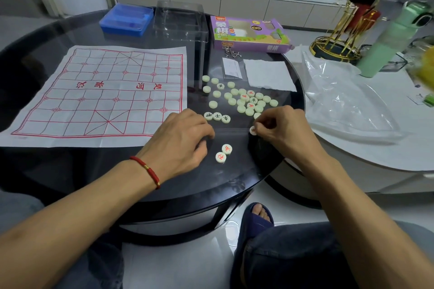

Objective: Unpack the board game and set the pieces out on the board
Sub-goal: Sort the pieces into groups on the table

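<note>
My right hand (pixel 279 129) pinches 1 round piece (pixel 253 130) between thumb and fingertips, right at the near edge of the dark glass worktop (pixel 70 30); its face shows a bit of red, though my fingers hide most of the mark. My left hand (pixel 180 138) rests knuckles-up on the glass with the fingers curled under, and I cannot tell whether that grip has anything in it. A red bracelet (pixel 146 167) sits on that wrist.

Between my hands lie 2 red-marked pieces (pixel 223 153), touching each other. Just beyond my left hand, 3 black-marked pieces (pixel 217 116) sit in a short row. Farther out, the loose pile of pieces (pixel 244 98) is spread on the glass, most of them face down, a few showing characters.

The paper board (pixel 101 93) lies flat to my left, red grid up, with no pieces on it. Behind it stand a blue plastic box (pixel 125 18) and a clear plastic lid (pixel 180 22), and beside them the purple game box (pixel 249 35). A folded white sheet (pixel 269 75) lies near the pile.
</note>
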The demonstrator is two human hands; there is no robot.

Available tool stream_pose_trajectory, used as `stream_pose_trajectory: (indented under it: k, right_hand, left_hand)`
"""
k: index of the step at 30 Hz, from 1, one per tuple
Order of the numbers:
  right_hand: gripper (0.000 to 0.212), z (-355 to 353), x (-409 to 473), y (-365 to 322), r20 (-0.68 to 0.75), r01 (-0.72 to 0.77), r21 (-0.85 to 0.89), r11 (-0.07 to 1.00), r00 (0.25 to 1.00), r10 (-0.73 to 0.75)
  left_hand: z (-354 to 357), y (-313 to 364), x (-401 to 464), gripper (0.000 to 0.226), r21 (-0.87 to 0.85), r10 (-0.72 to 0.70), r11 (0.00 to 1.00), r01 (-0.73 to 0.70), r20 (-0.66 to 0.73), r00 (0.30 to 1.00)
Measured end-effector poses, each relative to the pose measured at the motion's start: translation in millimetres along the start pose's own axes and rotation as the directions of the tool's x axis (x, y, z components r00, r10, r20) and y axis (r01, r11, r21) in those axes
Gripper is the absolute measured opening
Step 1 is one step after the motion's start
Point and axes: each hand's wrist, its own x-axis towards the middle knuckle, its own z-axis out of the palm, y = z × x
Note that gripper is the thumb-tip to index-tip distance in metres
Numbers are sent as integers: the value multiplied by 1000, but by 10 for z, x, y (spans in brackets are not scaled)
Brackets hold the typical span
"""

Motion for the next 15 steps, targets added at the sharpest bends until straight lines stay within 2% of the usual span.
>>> stream_pose_trajectory:
  k: [6, 10, 15]
  right_hand:
    - [7, 23, -40, 1, 12, 92, -86, 992, 996, -91]
    - [5, 20, -79, -43, 77, 207, -177, 962, 978, -196]
    - [6, 17, -193, -128, 161, 292, -139, 946, 950, -269]
  left_hand:
    - [-8, 17, -9, 22, 0, 4, 1000, -4, -2, 1000]
    - [-22, 50, -18, 23, -49, 13, 999, -13, -14, 1000]
    - [-10, 125, -24, 26, -90, 30, 995, -31, -17, 999]
